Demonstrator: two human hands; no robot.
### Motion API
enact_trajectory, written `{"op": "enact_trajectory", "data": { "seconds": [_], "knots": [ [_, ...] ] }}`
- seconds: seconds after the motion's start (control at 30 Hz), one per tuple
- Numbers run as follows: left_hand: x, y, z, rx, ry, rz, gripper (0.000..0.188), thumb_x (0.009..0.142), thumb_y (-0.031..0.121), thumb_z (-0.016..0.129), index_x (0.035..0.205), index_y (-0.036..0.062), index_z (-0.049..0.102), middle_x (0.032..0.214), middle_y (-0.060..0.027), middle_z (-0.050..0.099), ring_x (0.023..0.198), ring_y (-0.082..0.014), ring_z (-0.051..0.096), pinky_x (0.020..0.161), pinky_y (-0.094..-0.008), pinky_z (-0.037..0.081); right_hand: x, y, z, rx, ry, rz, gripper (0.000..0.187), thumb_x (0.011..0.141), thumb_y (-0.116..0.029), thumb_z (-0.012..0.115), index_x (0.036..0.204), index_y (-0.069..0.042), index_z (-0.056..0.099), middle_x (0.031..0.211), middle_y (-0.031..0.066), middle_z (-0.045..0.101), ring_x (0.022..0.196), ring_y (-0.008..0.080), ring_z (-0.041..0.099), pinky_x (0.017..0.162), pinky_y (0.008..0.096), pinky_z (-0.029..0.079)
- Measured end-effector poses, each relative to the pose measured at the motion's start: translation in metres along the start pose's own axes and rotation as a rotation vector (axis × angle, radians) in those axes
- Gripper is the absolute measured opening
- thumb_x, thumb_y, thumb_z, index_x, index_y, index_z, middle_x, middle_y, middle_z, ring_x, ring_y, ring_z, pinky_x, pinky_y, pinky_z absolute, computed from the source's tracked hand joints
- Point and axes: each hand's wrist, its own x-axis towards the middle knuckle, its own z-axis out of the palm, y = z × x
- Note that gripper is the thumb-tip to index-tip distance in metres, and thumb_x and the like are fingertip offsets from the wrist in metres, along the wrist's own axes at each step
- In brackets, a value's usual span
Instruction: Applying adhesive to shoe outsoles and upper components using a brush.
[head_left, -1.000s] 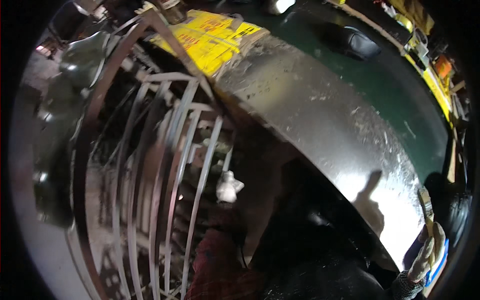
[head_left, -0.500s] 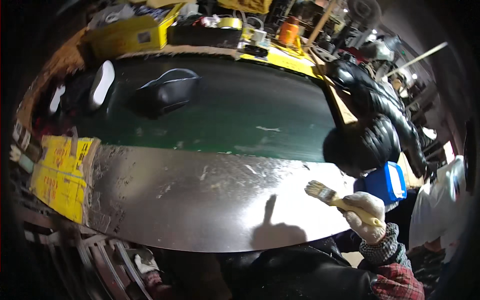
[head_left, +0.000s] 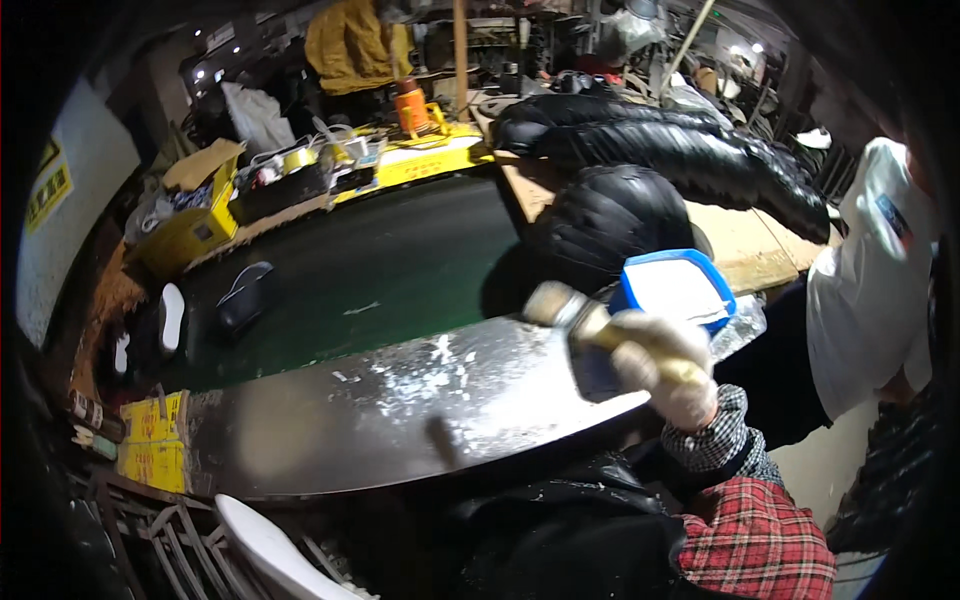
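My right hand (head_left: 668,365), in a whitish work glove with a checked cuff and red plaid sleeve, is closed around the wooden handle of a paintbrush (head_left: 560,308). The brush head points up and left, blurred, just above the right end of a shiny curved metal sheet (head_left: 400,410) streaked with white smears. A blue tub with white contents (head_left: 672,288) sits right behind the hand. My left hand is hidden from view.
A green table top (head_left: 380,270) lies beyond the sheet, with a dark cap-like object (head_left: 243,298) on it. Black padded jackets (head_left: 640,170) pile at the right. A yellow box (head_left: 190,235) and clutter stand at the back. A person in a white shirt (head_left: 870,300) stands right. Metal racks (head_left: 170,540) sit lower left.
The view has swung right from the metal racks to the table. My right hand has raised the brush off the sheet toward the blue tub.
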Motion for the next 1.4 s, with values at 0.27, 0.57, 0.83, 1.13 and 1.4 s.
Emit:
{"op": "enact_trajectory", "data": {
  "seconds": [0.27, 0.57, 0.83, 1.13, 1.4],
  "knots": [
    [0.030, -0.107, 0.134, 0.135, -0.308, -0.213, 0.079, 0.079, 0.048, 0.068, 0.133, -0.0058, 0.045, 0.117, -0.0192, 0.059, 0.101, -0.0311, 0.061, 0.093, -0.0482, 0.051, -0.026, 0.071, -0.127, -0.088, 0.430, 0.288, 0.022, 0.094, -0.022, 0.066, 0.094, 0.000, 0.067, 0.072, -0.0003, 0.060, 0.064, 0.0050, 0.050, 0.056, 0.0195, 0.038],
    [0.043, -0.178, 0.111, 0.150, -0.282, -0.673, 0.074, 0.092, 0.057, 0.054, 0.135, -0.0021, 0.047, 0.120, -0.0248, 0.058, 0.107, -0.0397, 0.061, 0.092, -0.0575, 0.052, -0.040, 0.092, -0.144, 0.060, 0.358, 0.320, 0.017, 0.094, -0.018, 0.067, 0.094, -0.001, 0.068, 0.077, 0.0035, 0.065, 0.072, 0.0092, 0.059, 0.065, 0.0246, 0.048],
    [0.009, -0.146, 0.072, -0.207, -0.013, -0.965, 0.102, 0.077, 0.084, 0.047, 0.123, -0.0063, 0.052, 0.098, -0.0289, 0.066, 0.076, -0.0466, 0.068, 0.064, -0.0594, 0.058, -0.042, 0.040, -0.069, 0.490, 0.246, 0.377, 0.020, 0.093, -0.009, 0.061, 0.107, 0.004, 0.067, 0.093, 0.0115, 0.070, 0.085, 0.0163, 0.068, 0.075, 0.0276, 0.056],
    [0.026, -0.150, 0.035, -0.168, -0.227, -0.935, 0.101, 0.083, 0.083, 0.041, 0.135, -0.0044, 0.044, 0.103, -0.0248, 0.065, 0.081, -0.0356, 0.069, 0.066, -0.0466, 0.058, 0.006, 0.062, 0.138, 0.686, -0.213, 0.293, 0.030, 0.091, -0.020, 0.070, 0.109, 0.003, 0.067, 0.095, 0.0123, 0.071, 0.084, 0.0172, 0.068, 0.075, 0.0290, 0.054],
    [0.027, -0.140, 0.038, 0.105, -0.020, -0.928, 0.107, 0.074, 0.089, 0.044, 0.128, -0.0028, 0.052, 0.090, -0.0176, 0.066, 0.077, -0.0289, 0.067, 0.065, -0.0405, 0.055, 0.026, 0.008, 0.090, 0.397, -0.548, 0.018, 0.019, 0.094, -0.014, 0.064, 0.108, -0.001, 0.068, 0.085, 0.0096, 0.071, 0.072, 0.0169, 0.069, 0.065, 0.0285, 0.056]
  ]
}}
